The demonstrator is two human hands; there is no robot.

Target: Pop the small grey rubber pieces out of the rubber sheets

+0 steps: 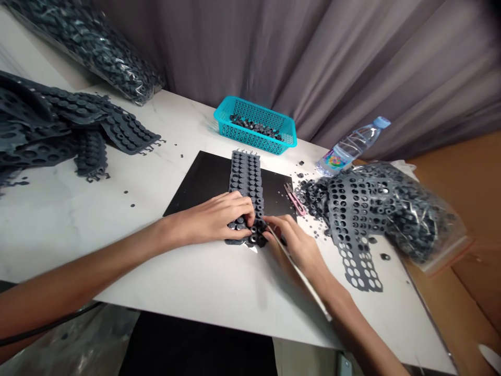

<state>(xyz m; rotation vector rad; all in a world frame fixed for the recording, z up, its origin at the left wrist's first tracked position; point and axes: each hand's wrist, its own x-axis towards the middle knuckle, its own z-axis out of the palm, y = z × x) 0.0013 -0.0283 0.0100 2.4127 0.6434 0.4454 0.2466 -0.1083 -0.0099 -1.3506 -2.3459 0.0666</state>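
Note:
A dark grey rubber strip (246, 180) studded with small round parts lies lengthwise on a black mat (203, 180). My left hand (219, 218) presses down on the strip's near end, fingers curled over it. My right hand (291, 241) is at the strip's near right corner, fingers pinched together around a thin light stick (301, 274) that runs back along my wrist. Its tip touches the small round parts at the strip's edge.
A turquoise basket (254, 125) holding loose rubber parts stands behind the mat. Punched-out strips (352, 230), a clear bag of parts (415, 219), a water bottle (352, 143) and a pink tool (295, 198) lie at right. More rubber strips (58, 130) pile at left.

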